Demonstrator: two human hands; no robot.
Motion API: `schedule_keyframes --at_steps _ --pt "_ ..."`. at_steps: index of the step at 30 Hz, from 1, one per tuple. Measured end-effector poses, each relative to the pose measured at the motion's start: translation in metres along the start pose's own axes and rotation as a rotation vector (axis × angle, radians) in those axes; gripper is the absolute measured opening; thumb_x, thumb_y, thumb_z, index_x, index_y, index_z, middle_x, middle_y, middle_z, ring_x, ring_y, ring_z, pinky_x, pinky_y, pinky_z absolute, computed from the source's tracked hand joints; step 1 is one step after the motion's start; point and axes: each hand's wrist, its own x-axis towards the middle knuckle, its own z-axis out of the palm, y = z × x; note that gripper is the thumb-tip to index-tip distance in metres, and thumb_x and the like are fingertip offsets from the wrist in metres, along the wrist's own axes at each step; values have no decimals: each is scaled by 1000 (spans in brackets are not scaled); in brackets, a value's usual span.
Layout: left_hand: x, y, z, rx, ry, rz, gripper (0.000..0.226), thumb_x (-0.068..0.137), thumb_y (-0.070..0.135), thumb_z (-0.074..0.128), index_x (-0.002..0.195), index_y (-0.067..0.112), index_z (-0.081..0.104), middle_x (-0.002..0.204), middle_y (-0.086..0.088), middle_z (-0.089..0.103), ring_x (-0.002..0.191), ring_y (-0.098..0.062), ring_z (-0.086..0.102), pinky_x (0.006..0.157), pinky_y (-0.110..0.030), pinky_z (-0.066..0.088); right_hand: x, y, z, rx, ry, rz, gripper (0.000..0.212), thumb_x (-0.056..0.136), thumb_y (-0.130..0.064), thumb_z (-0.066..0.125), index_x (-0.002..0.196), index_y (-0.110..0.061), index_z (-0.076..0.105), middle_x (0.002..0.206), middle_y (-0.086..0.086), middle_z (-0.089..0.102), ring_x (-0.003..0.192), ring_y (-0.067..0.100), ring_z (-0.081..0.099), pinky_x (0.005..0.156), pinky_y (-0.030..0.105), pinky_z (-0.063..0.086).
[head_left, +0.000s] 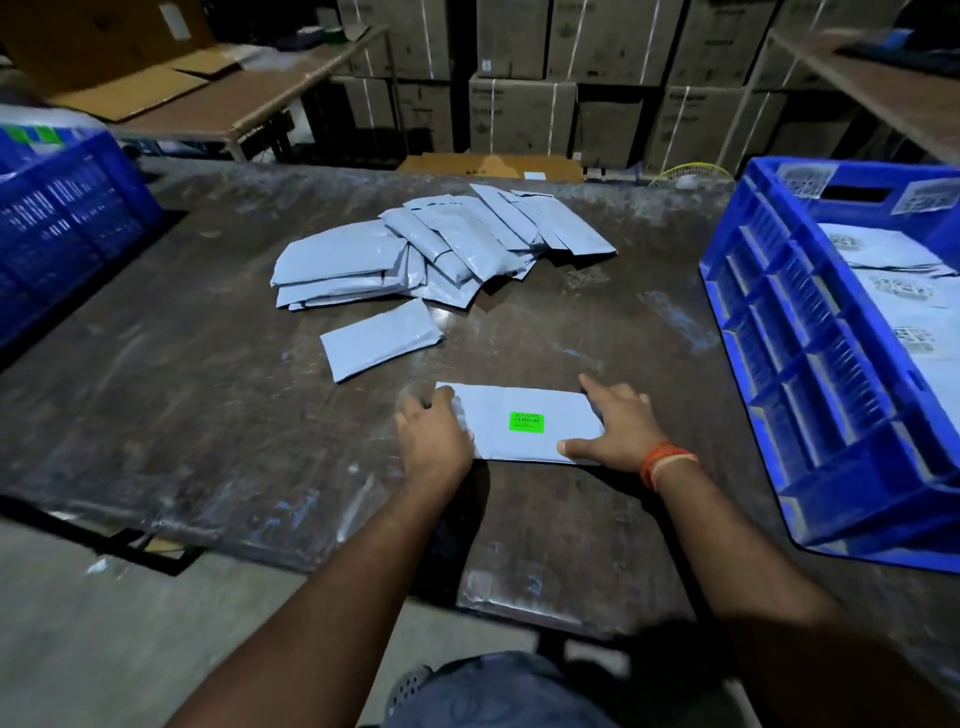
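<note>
Lower centre of the frame: left hand (434, 441) and right hand (618, 426) press the grey packet (498, 410) onto the surface (208, 364), fingers outstretched, gripping nothing.

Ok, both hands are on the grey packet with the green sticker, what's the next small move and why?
Probably lift the grey packet and carry it to the blue crate on the right. Its green label is already on, the left hand and right hand rest on its ends, and labelled packets lie in that crate.
</note>
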Motion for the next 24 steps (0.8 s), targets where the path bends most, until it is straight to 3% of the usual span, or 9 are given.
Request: schedule_keyframes --at_steps 3,6,9,12,14,16,18,21,24 --pt "4 2 -2 -191 -31 -46 39 86 8 59 120 28 59 135 -15 38 100 -36 60 94 -37 50 8 -2 2 107 -45 68 123 37 -74 69 149 -34 37 136 12 53 127 34 45 111 38 32" --pt "8 -7 -1 -222 -36 -43 37 82 2 51 95 34 61 109 -6 59 85 -28 61 81 -35 55 12 3 6 281 -75 131 123 25 -66 81 137 -28 49 124 4 64 117 28 57 104 42 46" --pt "11 -16 -3 -198 -15 21 31 81 1 55 80 30 66 83 11 68 82 -15 64 72 -22 48 5 -6 -4 341 -88 200 101 30 -48 92 119 -24 53 111 3 64 108 26 57 97 40 50" --pt "13 -19 -10 -302 -41 84 27 87 2 58 83 23 74 82 10 71 76 -9 61 61 -13 38 -1 -15 -9 303 22 187 83 43 -40 94 113 -27 51 109 7 55 107 28 51 92 36 49" --pt "18 -26 -18 -423 -67 92 28 88 3 59 85 24 77 89 11 74 79 -7 63 65 -11 43 -5 -22 -8 507 93 59 69 53 -29 90 109 -27 49 102 9 60 97 27 59 84 41 53" --pt "27 -38 -27 -527 -108 94 32 89 0 58 87 25 78 96 11 76 85 -7 67 75 -18 49 -11 -31 -4 800 125 -64 58 66 -16 82 110 -31 47 102 16 63 87 24 62 76 47 56" --pt "36 -47 -41 -636 -163 88 33 91 -3 57 90 23 78 95 3 76 77 -10 66 70 -22 49 -21 -48 -4 993 124 -91 46 84 -7 71 115 -33 49 109 12 65 80 20 62 62 43 57" --pt "50 -65 -68 -748 -218 77 25 94 -4 57 101 11 76 84 -10 71 59 -12 55 55 -19 41 -23 -78 -1 1053 141 -95 25 94 -7 61 109 -26 64 104 1 62 70 14 54 52 31 51" --pt "65 -91 -97 -795 -192 81 22 95 -5 58 106 5 75 82 -5 70 62 -9 56 58 -19 43 -17 -113 4 1077 134 -94 19 94 -12 64 106 -24 72 92 -3 62 66 15 51 53 31 50"
